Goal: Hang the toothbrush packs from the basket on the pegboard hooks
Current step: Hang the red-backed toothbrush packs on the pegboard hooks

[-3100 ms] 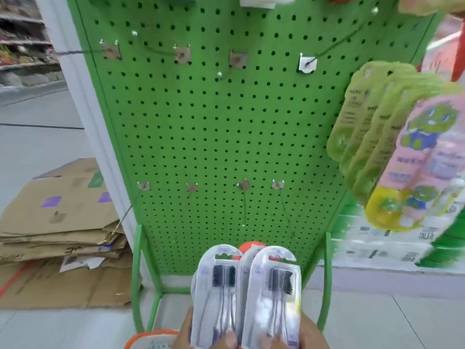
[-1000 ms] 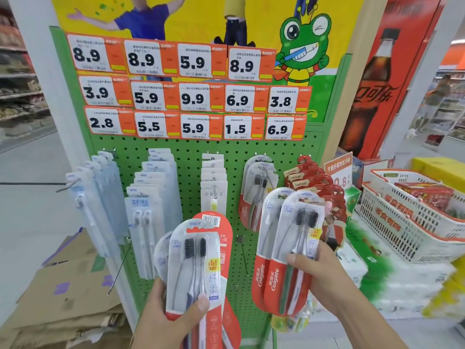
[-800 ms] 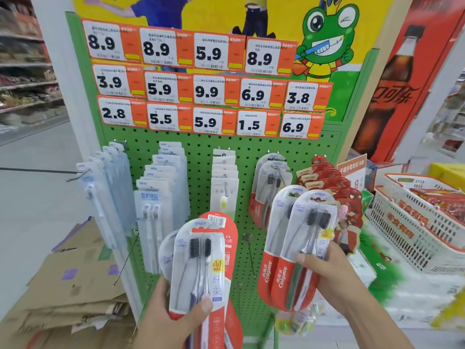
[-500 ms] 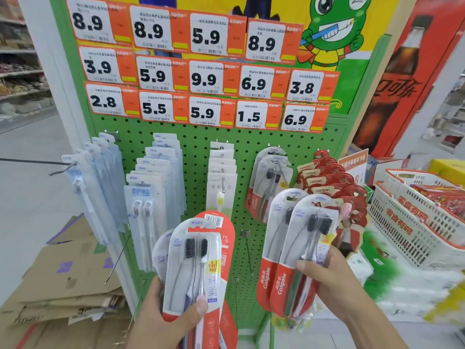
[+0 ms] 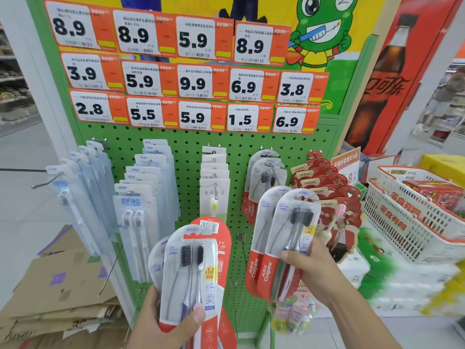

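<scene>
My left hand [image 5: 161, 321] grips a bunch of red-and-clear toothbrush packs [image 5: 193, 268] low in front of the green pegboard [image 5: 186, 177]. To the right, my right hand [image 5: 312, 270] holds two Colgate toothbrush packs [image 5: 284, 238] upright, just below matching packs hanging on a hook [image 5: 264, 177]. A bare hook [image 5: 242, 248] sticks out of the board between my hands. The basket I took them from is not in view.
Blue packs [image 5: 83, 197], white packs [image 5: 141, 210] and red packs [image 5: 324, 187] hang on the board under orange price tags [image 5: 193, 81]. An empty long hook [image 5: 45, 183] juts out at left. Flattened cardboard [image 5: 57, 285] lies lower left; white baskets [image 5: 412, 217] stand right.
My view rose from the bare lower pegboard to the stocked upper rows. The single bunch of packs is now split between both hands, and the right hand's packs sit nearer the matching hook.
</scene>
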